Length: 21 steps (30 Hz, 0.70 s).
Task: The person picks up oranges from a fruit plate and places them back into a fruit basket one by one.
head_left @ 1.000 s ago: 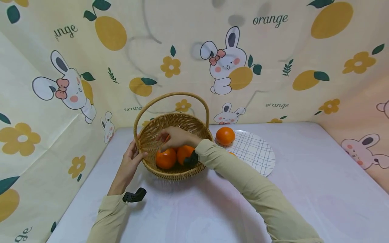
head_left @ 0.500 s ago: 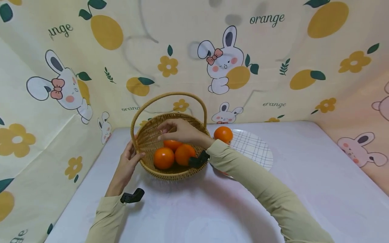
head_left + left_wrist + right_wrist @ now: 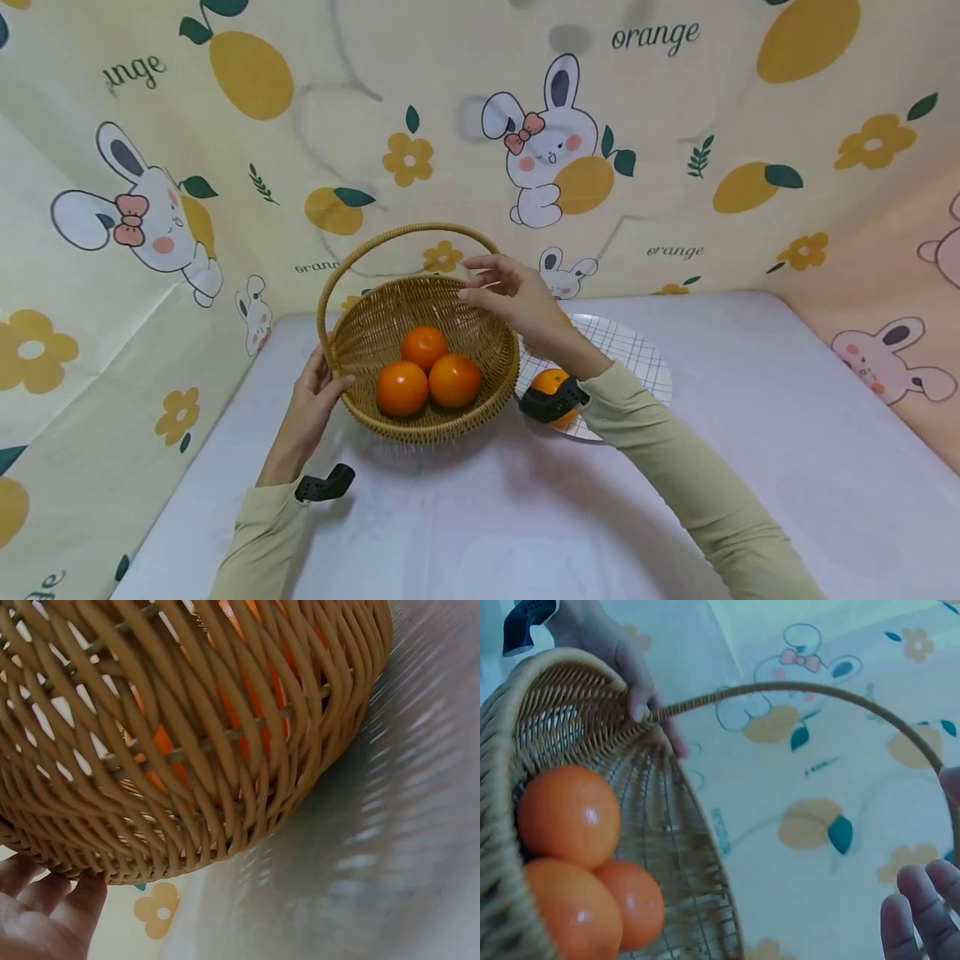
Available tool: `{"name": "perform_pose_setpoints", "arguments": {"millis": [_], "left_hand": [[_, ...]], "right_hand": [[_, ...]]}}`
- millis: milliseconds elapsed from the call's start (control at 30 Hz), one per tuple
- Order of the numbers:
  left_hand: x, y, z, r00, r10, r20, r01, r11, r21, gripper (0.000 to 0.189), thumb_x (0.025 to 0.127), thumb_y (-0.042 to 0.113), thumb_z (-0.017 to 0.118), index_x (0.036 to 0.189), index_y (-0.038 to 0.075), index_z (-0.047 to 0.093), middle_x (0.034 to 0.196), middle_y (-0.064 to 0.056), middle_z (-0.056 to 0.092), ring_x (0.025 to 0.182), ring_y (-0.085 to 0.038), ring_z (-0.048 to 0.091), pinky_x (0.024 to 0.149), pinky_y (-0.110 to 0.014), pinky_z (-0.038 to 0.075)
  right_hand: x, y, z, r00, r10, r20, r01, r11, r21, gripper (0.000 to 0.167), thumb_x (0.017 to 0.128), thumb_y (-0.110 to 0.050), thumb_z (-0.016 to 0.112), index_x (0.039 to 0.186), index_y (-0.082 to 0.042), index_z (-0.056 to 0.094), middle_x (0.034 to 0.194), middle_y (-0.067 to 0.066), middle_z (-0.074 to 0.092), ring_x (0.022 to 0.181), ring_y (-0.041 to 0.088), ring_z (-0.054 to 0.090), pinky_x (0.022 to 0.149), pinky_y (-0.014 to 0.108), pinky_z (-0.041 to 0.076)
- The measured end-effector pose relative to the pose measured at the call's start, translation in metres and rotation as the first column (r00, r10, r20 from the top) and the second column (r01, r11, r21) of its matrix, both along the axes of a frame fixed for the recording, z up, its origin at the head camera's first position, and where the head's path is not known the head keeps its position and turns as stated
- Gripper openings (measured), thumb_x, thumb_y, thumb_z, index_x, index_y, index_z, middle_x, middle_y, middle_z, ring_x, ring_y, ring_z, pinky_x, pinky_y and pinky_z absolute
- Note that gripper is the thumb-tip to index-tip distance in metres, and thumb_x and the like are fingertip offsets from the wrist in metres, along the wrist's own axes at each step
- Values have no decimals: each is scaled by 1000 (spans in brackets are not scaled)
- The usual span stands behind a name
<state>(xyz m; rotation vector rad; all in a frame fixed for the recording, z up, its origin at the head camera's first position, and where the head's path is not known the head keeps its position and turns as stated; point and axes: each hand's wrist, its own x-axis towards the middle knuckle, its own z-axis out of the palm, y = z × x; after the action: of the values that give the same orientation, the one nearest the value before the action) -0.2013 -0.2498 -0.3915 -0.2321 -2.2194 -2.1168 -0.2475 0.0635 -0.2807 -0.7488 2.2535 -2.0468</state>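
A wicker basket (image 3: 489,337) with a tall arched handle (image 3: 375,243) leans its mouth towards me, and three oranges (image 3: 424,347) lie together inside it. At the handle's left base, my left hand (image 3: 309,408) grips the rim, thumb in front and fingers behind. The left wrist view shows those fingers (image 3: 79,904) against the woven wall (image 3: 187,750). My right hand (image 3: 528,308) hangs at the basket's right rim near the handle, fingers loosely bent, holding nothing. In the right wrist view its fingertips (image 3: 915,889) are apart from the oranges (image 3: 568,817).
Right of the basket, a white checked plate (image 3: 633,362) carries an orange (image 3: 550,380), partly covered by the right wrist's black camera mount (image 3: 551,404). Another orange behind the right hand is almost hidden. A printed cloth (image 3: 450,100) rises behind the white table surface (image 3: 450,525).
My right hand has withdrawn from inside the basket, moving right and up to the rim, uncovering the three oranges. The left hand keeps its grip.
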Motion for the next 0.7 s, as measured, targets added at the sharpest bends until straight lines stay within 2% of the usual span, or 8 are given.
{"name": "perform_pose_setpoints", "arguments": {"millis": [233,433,567,700], "left_hand": [[-1,-1,2,1000,-4,-17,4,1000,-8,73,97,2,50,157,18,13,158,-10,18,141,-31,25,110,-49,24],[0,-1,4,1000,-6,-17,6,1000,-5,73,97,2,51,157,17,13,159,-10,17,142,-29,22,110,-49,23],[1,-1,3,1000,-4,3,4,1000,2,73,97,2,51,157,18,11,159,-11,16,142,-30,23,111,-50,22],[0,0,1,1000,-8,2,8,1000,5,73,97,2,51,157,17,11,159,-11,16,142,-30,23,111,-50,22]], "right_hand": [[5,39,-16,994,-110,1,109,992,57,43,89,-23,71,128,-9,58,112,10,59,103,25,55,92,39,43],[8,64,-38,985,-169,28,167,984,63,43,89,-22,70,129,-8,58,116,9,58,106,27,53,93,38,43],[11,78,-55,976,-203,78,195,977,90,46,90,-22,69,131,-6,56,121,13,56,110,29,50,92,40,43],[18,89,-71,959,-232,160,214,969,122,56,88,-26,72,136,-6,49,128,19,52,115,31,47,96,44,40]]}}
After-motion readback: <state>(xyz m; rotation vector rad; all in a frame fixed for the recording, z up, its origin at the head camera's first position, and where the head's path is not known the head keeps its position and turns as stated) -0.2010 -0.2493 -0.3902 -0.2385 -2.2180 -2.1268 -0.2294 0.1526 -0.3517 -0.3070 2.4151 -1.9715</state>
